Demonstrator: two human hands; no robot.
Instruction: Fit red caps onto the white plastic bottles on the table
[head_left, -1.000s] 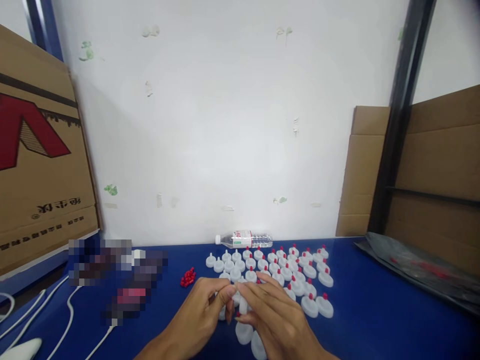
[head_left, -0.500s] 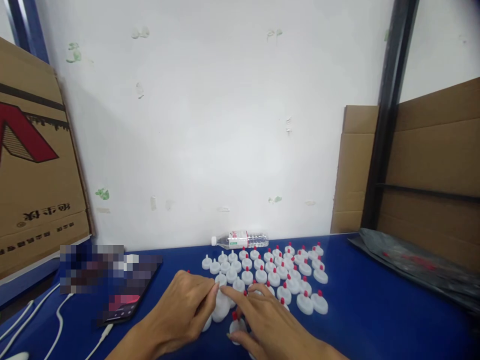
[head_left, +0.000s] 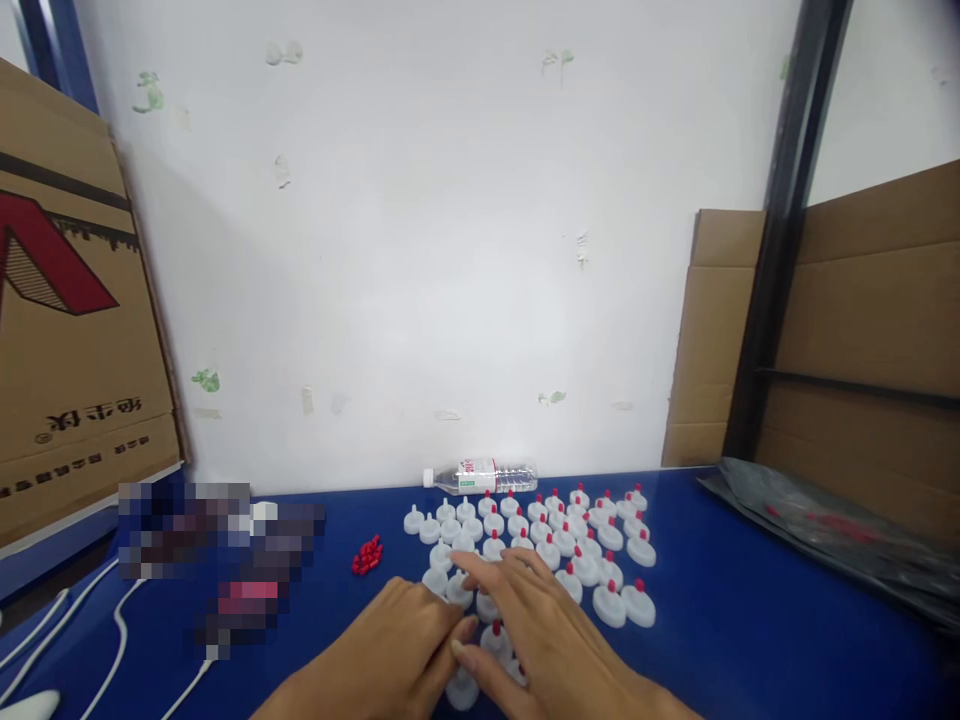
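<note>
Nozzle caps with white round bases stand in a crowd on the blue table. Many carry a red tip, like the red-tipped nozzle cap (head_left: 640, 604) at the right; others have a bare white spout, like the bare nozzle cap (head_left: 413, 520) at the back left. My left hand (head_left: 394, 640) is curled at the near left edge of the group, its fingers closed; what they hold, if anything, is hidden. My right hand (head_left: 544, 625) is spread over the front caps, thumb apart from the fingers and close to the left thumb. Between them shows another red-tipped cap (head_left: 496, 642).
Loose red tips (head_left: 367, 556) lie in a small pile left of the caps. A water bottle (head_left: 480, 477) lies against the wall. White cables (head_left: 120, 630) and a blurred-out area are at the left. A grey plastic bag (head_left: 825, 525) and cardboard (head_left: 712, 340) are at the right.
Both hands have come slightly nearer to me, the left also shifting right. The pile of red tips, mostly hidden before, now shows.
</note>
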